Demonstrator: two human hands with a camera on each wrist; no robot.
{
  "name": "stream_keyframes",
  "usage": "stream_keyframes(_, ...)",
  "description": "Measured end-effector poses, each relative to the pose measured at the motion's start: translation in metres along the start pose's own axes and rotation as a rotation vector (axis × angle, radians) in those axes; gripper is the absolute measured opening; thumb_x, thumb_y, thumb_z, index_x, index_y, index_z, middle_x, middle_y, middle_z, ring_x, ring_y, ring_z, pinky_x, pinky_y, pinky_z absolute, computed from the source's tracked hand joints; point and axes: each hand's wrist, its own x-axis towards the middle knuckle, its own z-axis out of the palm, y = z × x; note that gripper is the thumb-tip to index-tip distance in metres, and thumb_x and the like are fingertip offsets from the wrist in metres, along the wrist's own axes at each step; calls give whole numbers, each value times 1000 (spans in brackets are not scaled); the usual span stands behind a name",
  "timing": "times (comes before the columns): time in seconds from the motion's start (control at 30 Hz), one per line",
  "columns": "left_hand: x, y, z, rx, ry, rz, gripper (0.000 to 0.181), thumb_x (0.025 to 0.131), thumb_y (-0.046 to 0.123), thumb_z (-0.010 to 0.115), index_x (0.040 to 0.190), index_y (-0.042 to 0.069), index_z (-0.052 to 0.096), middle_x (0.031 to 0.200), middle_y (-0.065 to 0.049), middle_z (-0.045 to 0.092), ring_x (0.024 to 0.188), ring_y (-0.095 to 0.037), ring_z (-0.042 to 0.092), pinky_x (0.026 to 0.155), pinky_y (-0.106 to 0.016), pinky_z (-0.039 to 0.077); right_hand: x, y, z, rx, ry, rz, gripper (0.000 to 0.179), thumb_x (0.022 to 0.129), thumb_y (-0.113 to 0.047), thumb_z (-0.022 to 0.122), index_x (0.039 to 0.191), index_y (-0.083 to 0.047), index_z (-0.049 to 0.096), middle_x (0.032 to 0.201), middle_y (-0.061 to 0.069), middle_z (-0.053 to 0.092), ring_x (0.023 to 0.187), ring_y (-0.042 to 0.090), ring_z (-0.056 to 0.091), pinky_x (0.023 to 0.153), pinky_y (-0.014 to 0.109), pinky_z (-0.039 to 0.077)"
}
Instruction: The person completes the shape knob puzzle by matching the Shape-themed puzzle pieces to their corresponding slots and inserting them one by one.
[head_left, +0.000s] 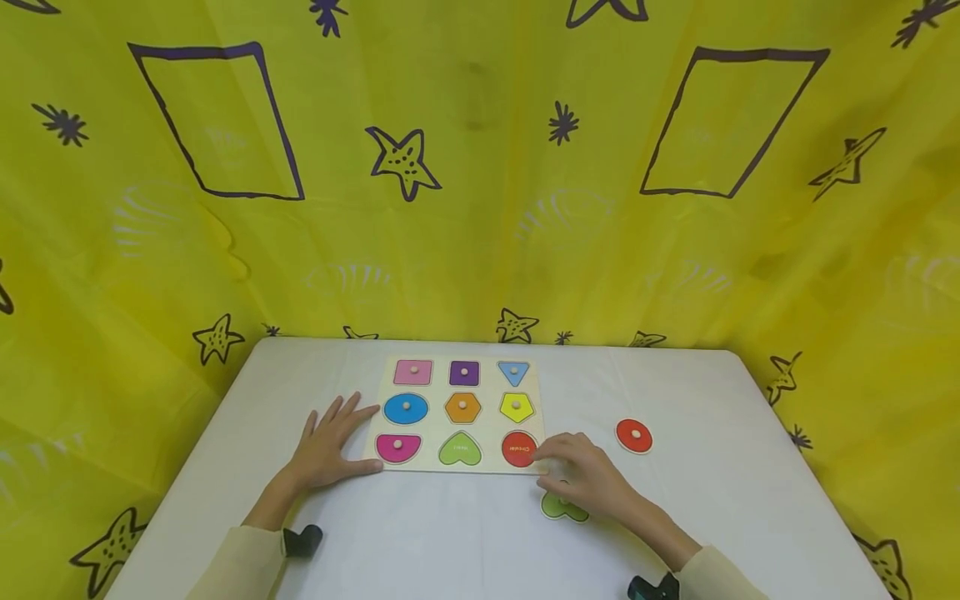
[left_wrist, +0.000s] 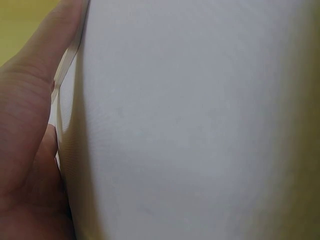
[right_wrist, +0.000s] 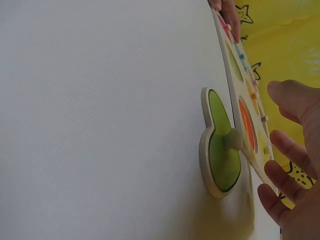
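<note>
A wooden shape puzzle board [head_left: 431,427] lies on the table. My left hand [head_left: 324,450] rests at its left edge with the fingers spread, thumb and a fingertip touching the edge. Just off the board's near right corner, my right hand [head_left: 588,477] hovers over a green heart piece [head_left: 564,508], its fingers loosely bent. In the right wrist view, the round knob [right_wrist: 233,139] of the heart stands apart from the fingers, which hold nothing. The heart recess [head_left: 459,450] and circle recess [head_left: 517,450] show their printed bottoms. A red circle piece [head_left: 628,442] lies farther right.
Several knobbed pieces sit in the board, among them a blue oval [head_left: 406,410], an orange hexagon [head_left: 462,410] and a magenta half circle [head_left: 397,454]. A yellow patterned curtain [head_left: 472,233] hangs behind the white table [head_left: 420,542].
</note>
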Motion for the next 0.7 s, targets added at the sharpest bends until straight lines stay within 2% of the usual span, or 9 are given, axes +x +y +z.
stream_keyframes(0.2,0,0,-1,-12,-3,-2,96,75,62,82,155,20,47,166,-21,28,153,-50,12,116,-76,-2,-22,12,-1,-33,75,24,33,80,-18,89,109,-27,76,117,-13,69,105,9,52,85,31,53)
stream_keyframes(0.4,0,0,-1,-10,3,0,96,75,61,82,154,20,48,166,-21,29,153,-50,13,116,-76,-2,-43,23,4,-63,168,-14,34,75,-18,93,102,-30,77,119,-6,68,108,10,49,86,33,49)
stream_keyframes(0.53,0,0,-1,-13,-2,2,96,75,62,81,155,20,48,166,-21,28,153,-50,13,116,-76,-2,-48,24,5,-64,177,3,32,75,-22,93,98,-36,76,119,-7,67,109,11,48,87,33,49)
stream_keyframes(0.7,-1,1,-1,-13,-1,1,96,75,61,82,155,20,48,166,-21,28,153,-50,13,116,-76,-3,-49,23,6,-46,187,1,32,74,-18,93,95,-35,77,120,-6,67,110,14,49,88,35,48)
